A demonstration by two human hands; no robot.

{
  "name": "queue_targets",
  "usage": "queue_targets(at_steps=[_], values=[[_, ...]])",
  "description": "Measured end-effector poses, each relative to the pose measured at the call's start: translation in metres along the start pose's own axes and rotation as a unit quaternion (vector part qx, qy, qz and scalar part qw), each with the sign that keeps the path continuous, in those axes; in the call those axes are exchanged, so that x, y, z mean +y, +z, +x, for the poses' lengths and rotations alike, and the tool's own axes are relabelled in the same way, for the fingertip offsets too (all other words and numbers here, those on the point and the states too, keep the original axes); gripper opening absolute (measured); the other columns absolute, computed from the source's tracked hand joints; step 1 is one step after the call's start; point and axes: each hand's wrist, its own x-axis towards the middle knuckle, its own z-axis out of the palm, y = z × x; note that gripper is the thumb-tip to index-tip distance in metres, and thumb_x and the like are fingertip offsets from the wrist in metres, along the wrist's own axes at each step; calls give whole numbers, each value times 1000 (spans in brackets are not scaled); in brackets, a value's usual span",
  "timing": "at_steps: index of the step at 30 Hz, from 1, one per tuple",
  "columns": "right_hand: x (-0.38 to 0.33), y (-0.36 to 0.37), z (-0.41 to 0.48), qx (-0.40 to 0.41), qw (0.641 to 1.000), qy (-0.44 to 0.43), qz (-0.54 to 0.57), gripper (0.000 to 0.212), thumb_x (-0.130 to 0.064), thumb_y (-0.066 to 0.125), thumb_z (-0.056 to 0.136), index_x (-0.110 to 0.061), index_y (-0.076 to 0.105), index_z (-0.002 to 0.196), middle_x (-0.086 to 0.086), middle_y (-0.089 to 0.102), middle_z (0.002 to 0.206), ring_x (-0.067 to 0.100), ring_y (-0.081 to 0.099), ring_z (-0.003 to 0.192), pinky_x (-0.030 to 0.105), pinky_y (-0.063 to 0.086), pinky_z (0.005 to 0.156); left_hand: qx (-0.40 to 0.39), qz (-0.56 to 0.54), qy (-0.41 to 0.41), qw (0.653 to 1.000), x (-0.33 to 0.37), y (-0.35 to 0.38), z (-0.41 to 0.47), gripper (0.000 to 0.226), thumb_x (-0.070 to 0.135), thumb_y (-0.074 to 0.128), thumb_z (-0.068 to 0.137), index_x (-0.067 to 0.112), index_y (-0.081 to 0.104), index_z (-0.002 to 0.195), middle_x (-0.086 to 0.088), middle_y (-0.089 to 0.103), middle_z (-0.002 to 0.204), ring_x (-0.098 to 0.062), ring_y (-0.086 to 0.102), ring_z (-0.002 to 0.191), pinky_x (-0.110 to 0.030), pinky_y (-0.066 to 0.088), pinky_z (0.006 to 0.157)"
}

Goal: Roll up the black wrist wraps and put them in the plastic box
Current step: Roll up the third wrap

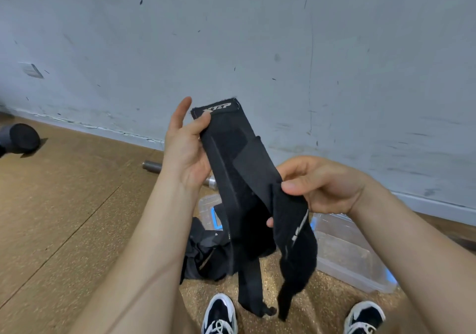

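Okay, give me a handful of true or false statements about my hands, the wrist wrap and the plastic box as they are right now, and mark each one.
1. The left hand and right hand both hold the black wrist wrap. True.
2. The wrap is rolled into a tight coil. False: it hangs unrolled, its ends dangling above the shoes.
3. The plastic box sits on the floor. True.
4. The box holds rolled wraps. False: none shows inside it.
5. More black fabric lies on the floor. True.
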Motion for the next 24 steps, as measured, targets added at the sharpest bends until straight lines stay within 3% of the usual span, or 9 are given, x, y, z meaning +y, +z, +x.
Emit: queue_targets(at_steps=[3,5,8,11,13,15,18,21,24], values=[[-3,0,-7,52,998,-45,14,62,-25,94,58,10,69,102,31,61,108,41,63,97,70,34,104,47,17,-17,999,-11,-1,5,43,9,59,98,16,46,138,-11,68,105,-24,69,91,-48,55,93],[-8,1,-11,103,988,-97,54,63,-22,94,56,11,67,103,42,47,127,53,48,117,74,24,108,46,121,-78,988,-19,2,2,41,30,59,99,11,47,133,-9,68,107,-28,70,96,-52,52,97],[-18,-2,-16,147,971,-153,114,77,-21,92,58,14,58,118,45,32,142,59,33,134,69,25,111,-34,324,-197,925,-25,6,-14,52,59,45,97,13,60,116,-10,71,97,-27,71,81,-42,59,75],[-20,-7,-16,153,964,-171,132,73,-23,90,58,9,62,118,35,54,130,47,54,123,60,36,110,-160,377,-240,880,-24,4,-20,75,74,35,90,11,71,112,-11,73,97,-22,71,80,-33,57,69],[-19,-8,-16,150,960,-185,146,50,-21,85,65,3,70,106,26,66,114,37,65,106,54,43,107,-213,376,-189,882,-24,3,-23,67,67,41,85,16,69,118,0,74,93,-12,70,79,-27,53,69],[-19,-8,-16,165,949,-196,183,29,-17,69,78,0,72,101,24,67,114,36,66,106,57,38,109,-238,374,-115,889,-29,2,-25,43,43,55,90,14,66,121,1,77,95,-11,72,83,-26,53,73],[-23,-9,-19,186,941,-205,197,25,-15,54,88,-3,63,108,21,68,113,35,67,107,51,49,101,-200,354,-50,912,-37,4,-24,23,14,62,95,10,68,117,-6,76,106,-19,72,98,-26,55,78],[-27,-13,-23,283,936,-196,80,26,-13,57,90,-1,63,112,14,71,101,27,69,94,38,56,83,-136,295,-33,945,-38,8,-22,19,7,64,93,9,71,110,-9,76,105,-23,72,99,-31,58,82],[-28,-17,-27,343,917,-198,-39,16,-7,57,93,1,68,102,10,72,87,21,69,79,29,56,72,-87,279,3,956,-40,10,-20,18,4,66,92,11,70,108,-7,77,101,-23,73,96,-32,59,81]])
